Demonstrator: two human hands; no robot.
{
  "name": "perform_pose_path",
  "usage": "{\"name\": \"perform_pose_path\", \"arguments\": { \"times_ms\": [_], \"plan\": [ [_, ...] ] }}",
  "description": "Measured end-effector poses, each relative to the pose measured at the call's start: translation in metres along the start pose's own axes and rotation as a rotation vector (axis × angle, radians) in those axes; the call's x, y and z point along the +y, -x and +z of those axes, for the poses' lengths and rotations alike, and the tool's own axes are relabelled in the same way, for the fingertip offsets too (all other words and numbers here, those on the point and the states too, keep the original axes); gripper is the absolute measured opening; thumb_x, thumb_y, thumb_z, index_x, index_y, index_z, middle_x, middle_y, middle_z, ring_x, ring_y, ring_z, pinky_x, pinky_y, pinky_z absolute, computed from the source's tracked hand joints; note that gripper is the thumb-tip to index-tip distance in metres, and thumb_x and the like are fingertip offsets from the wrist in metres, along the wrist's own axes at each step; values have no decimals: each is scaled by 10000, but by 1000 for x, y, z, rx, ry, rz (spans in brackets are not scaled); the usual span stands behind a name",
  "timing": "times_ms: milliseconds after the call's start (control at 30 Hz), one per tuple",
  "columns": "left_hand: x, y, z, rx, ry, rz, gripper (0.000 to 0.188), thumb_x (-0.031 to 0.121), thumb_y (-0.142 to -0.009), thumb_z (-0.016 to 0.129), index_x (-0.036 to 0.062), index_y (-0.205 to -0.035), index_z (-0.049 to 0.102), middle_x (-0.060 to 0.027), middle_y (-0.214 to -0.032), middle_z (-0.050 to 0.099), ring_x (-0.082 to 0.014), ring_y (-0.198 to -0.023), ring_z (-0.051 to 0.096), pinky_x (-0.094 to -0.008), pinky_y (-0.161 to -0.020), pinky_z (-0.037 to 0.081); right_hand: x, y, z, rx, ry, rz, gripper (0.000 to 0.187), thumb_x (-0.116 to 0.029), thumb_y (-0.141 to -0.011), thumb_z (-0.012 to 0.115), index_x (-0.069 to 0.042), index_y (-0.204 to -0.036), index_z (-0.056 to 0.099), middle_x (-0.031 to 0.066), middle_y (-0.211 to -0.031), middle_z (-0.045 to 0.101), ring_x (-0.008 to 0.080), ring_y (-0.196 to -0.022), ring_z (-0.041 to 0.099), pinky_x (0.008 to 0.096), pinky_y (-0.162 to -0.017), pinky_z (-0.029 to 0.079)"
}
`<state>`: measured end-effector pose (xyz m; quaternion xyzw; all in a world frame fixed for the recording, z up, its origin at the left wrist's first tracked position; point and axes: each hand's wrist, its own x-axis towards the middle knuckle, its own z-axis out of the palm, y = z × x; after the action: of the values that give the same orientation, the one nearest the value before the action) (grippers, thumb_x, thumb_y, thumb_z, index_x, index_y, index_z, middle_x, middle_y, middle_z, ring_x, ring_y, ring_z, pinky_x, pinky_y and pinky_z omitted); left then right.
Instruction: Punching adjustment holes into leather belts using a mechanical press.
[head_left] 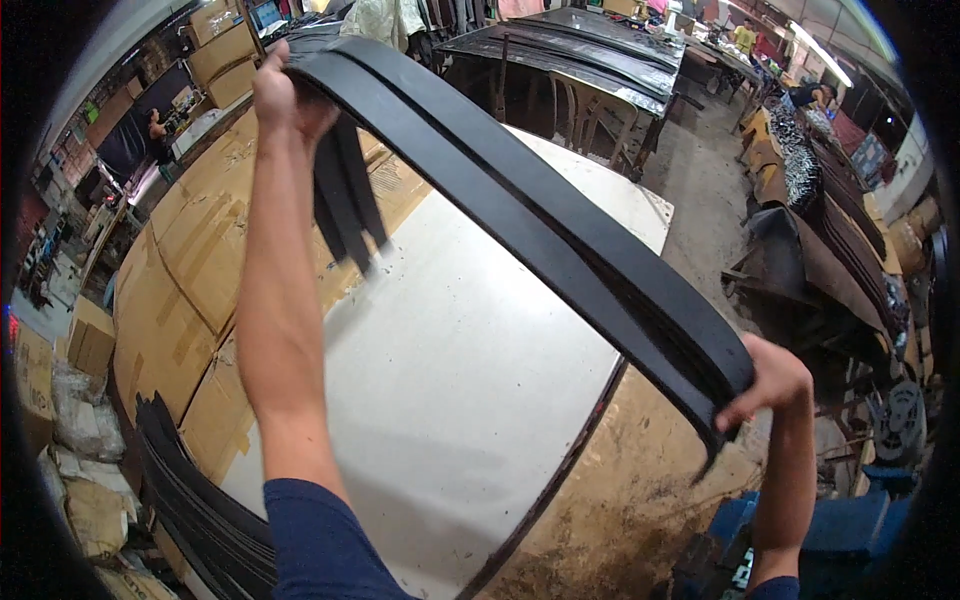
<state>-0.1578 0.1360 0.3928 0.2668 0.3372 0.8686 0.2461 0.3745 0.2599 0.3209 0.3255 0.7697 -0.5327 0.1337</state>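
Observation:
Long black leather-like strips [500, 205] stretch diagonally above the table, held up between my two hands. My left hand [283, 98] grips them at the far left, fingers partly hidden behind the wrist. Below that hand, the strips' other ends [345, 195] dangle, blurred by motion. At the near right, my right hand [772, 385] is closed around the opposite end, its thumb on the edge. Two wide bands show side by side, with a narrow gap between them. Underneath lies a white board [430, 370], speckled with small dark marks.
Cardboard sheets [185, 250] cover the table's left part. More black strips [205, 500] lie in a bundle at the lower left. Another table [640, 60] with black sheets stands behind. Dark hides [835, 240] hang at the right. Several people, one at the left [158, 140], are far off.

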Motion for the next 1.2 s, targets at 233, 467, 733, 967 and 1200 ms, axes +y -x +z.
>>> {"name": "perform_pose_path", "arguments": {
  "times_ms": [233,467,733,967,1200],
  "plan": [
    [-48,-93,-33,327,-254,-128,775,698,-928,200,84,-1261,535,-144,-1261,601,-349,-1186,547,-544,-1021,403,-11,-157,-76,27,-40,-230,672,-165,-518,913,30,-1089,617,23,-955,663,109,-857,580,257,-793,487],
    [-327,19,-234,288,-1290,-235,1051,716,-856,476,23,-1527,59,-178,-1579,178,-365,-1449,170,-461,-1175,122,18,-352,-67,-14,271,210,680,-234,-619,875,91,-1141,586,175,-1009,676,269,-885,671,371,-840,547],
    [-356,106,-182,-30,-1992,-155,926,696,-871,413,102,-1535,160,-106,-1594,170,-377,-1467,57,-505,-1182,-8,148,-372,-101,-247,305,452,659,-231,-671,868,99,-1167,587,176,-1121,660,284,-1002,650,413,-934,512],
    [-372,114,-186,-37,-1988,-85,835,630,-879,476,108,-1501,283,-105,-1562,262,-385,-1455,116,-507,-1186,31,160,-345,-77,-59,374,528,946,-537,-638,854,120,-1243,541,221,-1268,582,287,-1206,535,387,-1066,372],
    [-366,106,-179,-94,-2083,-183,824,614,-915,434,80,-1512,239,-113,-1582,207,-366,-1462,111,-526,-1175,49,182,-257,-86,837,16,12,580,-519,-797,729,13,-1024,675,122,-961,670,196,-870,617,332,-770,486]
  ]
}}
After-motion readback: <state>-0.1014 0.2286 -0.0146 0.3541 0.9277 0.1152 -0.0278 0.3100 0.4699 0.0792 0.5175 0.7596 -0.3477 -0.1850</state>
